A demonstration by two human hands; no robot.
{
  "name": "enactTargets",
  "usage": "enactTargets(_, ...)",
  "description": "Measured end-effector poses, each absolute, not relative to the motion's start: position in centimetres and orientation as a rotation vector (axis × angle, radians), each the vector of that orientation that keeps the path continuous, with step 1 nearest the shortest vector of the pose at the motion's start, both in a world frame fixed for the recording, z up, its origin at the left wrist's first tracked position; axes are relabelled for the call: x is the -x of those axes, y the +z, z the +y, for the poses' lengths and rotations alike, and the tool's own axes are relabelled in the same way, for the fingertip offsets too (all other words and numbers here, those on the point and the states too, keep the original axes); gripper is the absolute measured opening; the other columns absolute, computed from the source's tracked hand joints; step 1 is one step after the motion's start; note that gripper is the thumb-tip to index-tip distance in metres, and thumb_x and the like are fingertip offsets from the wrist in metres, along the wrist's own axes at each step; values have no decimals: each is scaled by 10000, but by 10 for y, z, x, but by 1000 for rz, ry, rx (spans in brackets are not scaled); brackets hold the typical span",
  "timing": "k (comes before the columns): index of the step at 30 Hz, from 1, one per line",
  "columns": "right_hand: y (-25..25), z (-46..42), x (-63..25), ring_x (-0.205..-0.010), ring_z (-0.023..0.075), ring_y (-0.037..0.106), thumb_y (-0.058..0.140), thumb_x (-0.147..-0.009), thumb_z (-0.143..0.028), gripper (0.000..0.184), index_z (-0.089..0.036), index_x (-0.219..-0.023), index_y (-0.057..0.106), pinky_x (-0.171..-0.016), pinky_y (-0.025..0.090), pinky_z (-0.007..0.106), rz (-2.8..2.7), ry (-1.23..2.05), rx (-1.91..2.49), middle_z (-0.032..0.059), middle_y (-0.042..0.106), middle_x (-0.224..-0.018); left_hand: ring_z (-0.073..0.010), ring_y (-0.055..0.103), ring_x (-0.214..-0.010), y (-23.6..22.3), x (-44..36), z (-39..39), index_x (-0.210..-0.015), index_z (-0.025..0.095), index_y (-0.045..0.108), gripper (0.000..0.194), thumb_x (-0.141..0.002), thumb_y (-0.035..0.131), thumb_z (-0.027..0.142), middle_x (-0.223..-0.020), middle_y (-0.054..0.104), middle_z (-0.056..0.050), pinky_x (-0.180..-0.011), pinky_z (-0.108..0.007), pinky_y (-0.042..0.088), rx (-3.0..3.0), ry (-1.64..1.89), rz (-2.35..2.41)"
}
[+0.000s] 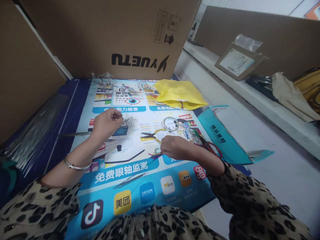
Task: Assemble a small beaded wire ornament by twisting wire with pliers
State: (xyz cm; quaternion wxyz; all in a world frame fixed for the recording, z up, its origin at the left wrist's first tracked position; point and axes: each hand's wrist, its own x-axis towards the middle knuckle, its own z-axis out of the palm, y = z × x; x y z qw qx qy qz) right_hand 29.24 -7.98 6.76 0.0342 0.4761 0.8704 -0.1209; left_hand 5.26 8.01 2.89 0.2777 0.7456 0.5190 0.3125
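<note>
My left hand [107, 123] is raised over the printed sheet, fingers curled into a pinch. Just beyond its fingertips is a loose tangle of thin silvery wire [128, 123]; whether the pinch holds any of it is unclear. My right hand [173, 147] is closed low over the sheet, and what its fingers hold is hidden. Several short coloured wires [155, 153] show beside its fingertips. Right behind this hand lie pliers [156, 136] with yellow handles and dark jaws pointing left. A ring-shaped coil [171, 124], perhaps wire or tape, sits behind the pliers.
A yellow bag [180, 95] lies at the back right, near more wire tangles [128, 88]. Red-handled scissors [211, 148] and a teal card piece [220, 133] are to the right. Thin wire lengths [130, 181] lie in front. A cardboard box [100, 36] walls the back.
</note>
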Motion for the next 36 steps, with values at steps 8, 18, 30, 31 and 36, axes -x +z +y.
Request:
enactTargets(8, 69, -82, -304, -684, 117, 523, 509, -741, -95, 135, -166, -697, 614, -643, 375, 235, 2757, -658, -1819, 14, 597, -713, -132, 581, -652, 38, -55, 73, -788, 188, 610, 143, -678, 572, 271, -733, 655, 14, -605, -218, 412, -2031, 824, 1405)
enactTargets(18, 39, -102, -284, -770, 181, 471, 430, -807, -103, 182, -153, -768, 600, -626, 350, 276, 2589, -114, -1801, 90, 572, -805, -129, 573, -636, 45, -58, 67, -765, 201, 606, 111, -671, 583, 255, -697, 645, 35, -595, -211, 389, -2004, 805, 1430)
enactTargets(30, 48, -125, -280, -727, 166, 522, 440, -817, -88, 153, -159, -756, 561, -696, 372, 284, 2522, -393, -1699, 72, 600, -753, -132, 569, -635, 44, -57, 69, -766, 182, 606, 123, -674, 580, 260, -713, 650, 16, -612, -223, 401, -2017, 803, 1401)
enactTargets(31, 52, -126, -280, -759, 171, 541, 445, -815, -90, 149, -160, -764, 566, -714, 382, 286, 2523, -444, -1712, 79, 611, -776, -131, 569, -631, 44, -57, 69, -768, 180, 608, 128, -673, 580, 262, -715, 651, 15, -613, -223, 403, -2015, 802, 1398)
enactTargets(36, 66, -130, -281, -987, 196, 570, 505, -761, -84, 121, -169, -758, 591, -807, 426, 282, 2583, -697, -1803, 108, 633, -982, -133, 569, -632, 42, -57, 69, -764, 179, 607, 133, -671, 572, 267, -718, 651, 12, -603, -222, 407, -2006, 823, 1363)
